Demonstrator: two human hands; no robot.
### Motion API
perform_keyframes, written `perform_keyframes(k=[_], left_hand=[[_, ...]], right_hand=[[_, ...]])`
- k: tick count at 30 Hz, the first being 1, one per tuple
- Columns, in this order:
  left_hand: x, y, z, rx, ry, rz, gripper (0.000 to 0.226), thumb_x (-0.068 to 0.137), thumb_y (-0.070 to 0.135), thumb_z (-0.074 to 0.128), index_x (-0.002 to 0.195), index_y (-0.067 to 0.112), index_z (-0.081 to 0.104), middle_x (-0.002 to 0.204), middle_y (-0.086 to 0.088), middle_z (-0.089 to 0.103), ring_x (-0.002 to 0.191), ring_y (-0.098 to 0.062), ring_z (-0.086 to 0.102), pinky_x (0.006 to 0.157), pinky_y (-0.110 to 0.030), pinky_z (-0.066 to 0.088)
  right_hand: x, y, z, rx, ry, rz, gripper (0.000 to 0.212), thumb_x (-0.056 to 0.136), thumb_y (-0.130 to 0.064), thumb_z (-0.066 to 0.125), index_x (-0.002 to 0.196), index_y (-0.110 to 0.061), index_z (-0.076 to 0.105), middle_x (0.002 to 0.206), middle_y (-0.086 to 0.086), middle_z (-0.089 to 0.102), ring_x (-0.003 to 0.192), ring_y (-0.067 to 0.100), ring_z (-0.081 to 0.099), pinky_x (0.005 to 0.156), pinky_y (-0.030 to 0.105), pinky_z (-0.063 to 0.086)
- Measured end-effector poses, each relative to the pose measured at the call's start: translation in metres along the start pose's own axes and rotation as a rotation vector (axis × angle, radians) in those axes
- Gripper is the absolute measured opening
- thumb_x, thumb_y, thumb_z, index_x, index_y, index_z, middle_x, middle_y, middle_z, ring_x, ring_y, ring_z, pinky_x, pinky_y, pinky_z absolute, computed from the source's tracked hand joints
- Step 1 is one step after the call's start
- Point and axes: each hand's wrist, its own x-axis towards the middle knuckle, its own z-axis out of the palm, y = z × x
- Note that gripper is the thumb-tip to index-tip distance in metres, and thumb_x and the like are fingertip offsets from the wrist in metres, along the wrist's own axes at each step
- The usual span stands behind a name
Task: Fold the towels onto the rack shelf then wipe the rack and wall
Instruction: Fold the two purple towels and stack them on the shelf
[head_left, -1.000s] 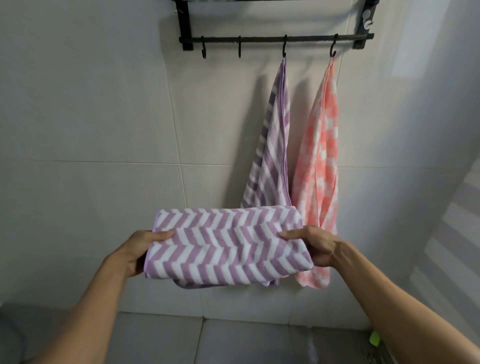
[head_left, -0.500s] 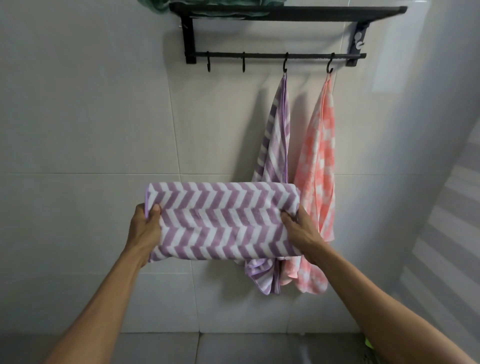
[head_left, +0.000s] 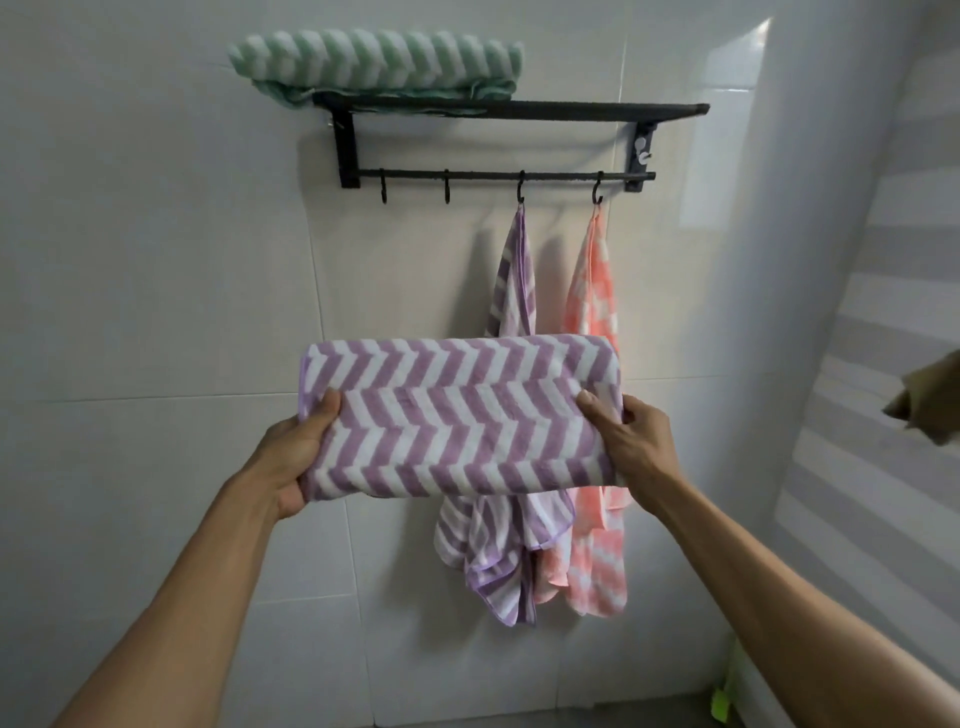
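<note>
Both hands gripped the folded purple-and-white chevron towel (head_left: 457, 415) by its short ends, left hand (head_left: 293, 457) & right hand (head_left: 631, 441) w/ thumbs on top, prob. to keep the fold flat for shelving. It was held below the black metal wall rack (head_left: 519, 111), whose shelf carried a folded green-and-white towel (head_left: 374, 62) at left; right side was free. Purple striped towel (head_left: 511, 291) & pink checked towel (head_left: 595, 296) hung on hooks.

L hand (head_left: 291, 457), R hand (head_left: 631, 441) gripping

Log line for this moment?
hands: both grip folded purple towel | shelf: green towel | hooks: two towels hanging
</note>
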Motion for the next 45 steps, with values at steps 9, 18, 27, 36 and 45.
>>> perform_keyframes(k=[9,18,27,36,45], left_hand=[[-0.068,0.045,0.101,-0.029,0.075,0.268,0.043,0.086,0.05,0.069,0.117,0.02,0.064,0.108,-0.006,0.072,0.095,-0.028,0.071,0.072,-0.034,0.06],[-0.119,0.093,0.189,0.042,0.381,0.485,0.051,0.081,0.054,0.075,0.079,0.003,0.066,0.083,-0.01,0.068,0.081,-0.03,0.066,0.072,-0.038,0.056],[-0.111,0.163,0.237,0.316,0.589,0.808,0.069,0.091,0.068,0.049,0.06,0.006,0.051,0.062,-0.011,0.055,0.061,-0.028,0.051,0.055,-0.034,0.036],[-0.044,0.223,0.258,0.322,0.623,0.925,0.066,0.098,0.059,0.045,0.066,0.002,0.056,0.067,-0.013,0.056,0.061,-0.028,0.051,0.055,-0.035,0.036],[0.027,0.282,0.282,0.266,0.555,0.975,0.063,0.096,0.062,0.049,0.079,0.003,0.064,0.076,-0.012,0.062,0.067,-0.026,0.056,0.053,-0.028,0.038]], right_hand=[[-0.001,-0.031,-0.109,0.027,-0.046,-0.097,0.035,0.1,-0.041,0.056,0.127,-0.019,0.055,0.119,0.002,0.067,0.104,0.022,0.069,0.095,0.044,0.058],[0.006,-0.093,-0.203,-0.093,0.167,-0.306,0.035,0.103,-0.045,0.047,0.1,-0.011,0.055,0.095,0.008,0.065,0.086,0.028,0.064,0.078,0.046,0.058],[0.061,-0.151,-0.235,-0.098,0.261,-0.436,0.037,0.102,-0.042,0.052,0.078,-0.013,0.055,0.081,0.01,0.063,0.072,0.028,0.057,0.063,0.034,0.046],[0.132,-0.202,-0.219,-0.165,0.33,-0.507,0.044,0.102,-0.044,0.051,0.08,-0.006,0.056,0.072,0.004,0.056,0.062,0.017,0.048,0.052,0.027,0.036],[0.208,-0.236,-0.201,-0.156,0.403,-0.484,0.046,0.101,-0.047,0.051,0.076,-0.009,0.056,0.074,0.004,0.054,0.062,0.017,0.046,0.054,0.032,0.036]])
